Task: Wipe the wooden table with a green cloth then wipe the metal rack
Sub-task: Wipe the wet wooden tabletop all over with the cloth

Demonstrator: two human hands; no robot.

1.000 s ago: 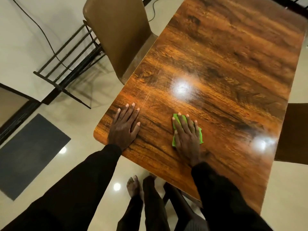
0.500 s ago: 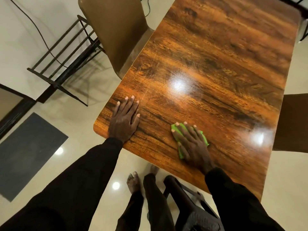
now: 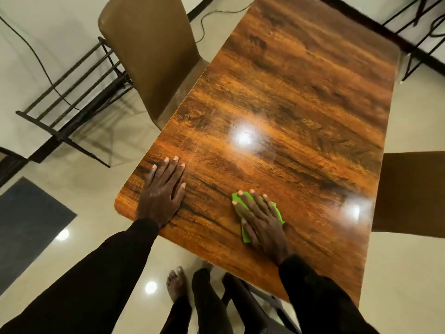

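Note:
A glossy wooden table [image 3: 301, 97] stretches away from me. My right hand [image 3: 262, 225] lies flat on a green cloth [image 3: 276, 210], pressing it onto the table near the front edge; most of the cloth is hidden under the palm. My left hand [image 3: 162, 191] rests flat on the table's near left corner, fingers spread, holding nothing. A black metal rack [image 3: 72, 102] leans against the wall on the floor at the left, apart from both hands.
A brown chair [image 3: 149, 51] is tucked at the table's left side, another chair [image 3: 411, 191] at the right. A dark mat [image 3: 26, 222] lies on the floor at the left. A cable [image 3: 33, 54] runs down the wall. My bare foot [image 3: 177, 283] stands below the table edge.
My right hand slid the green cloth toward the near edge and slightly right, its fingers turning to point left. My left hand stayed in place on the corner.

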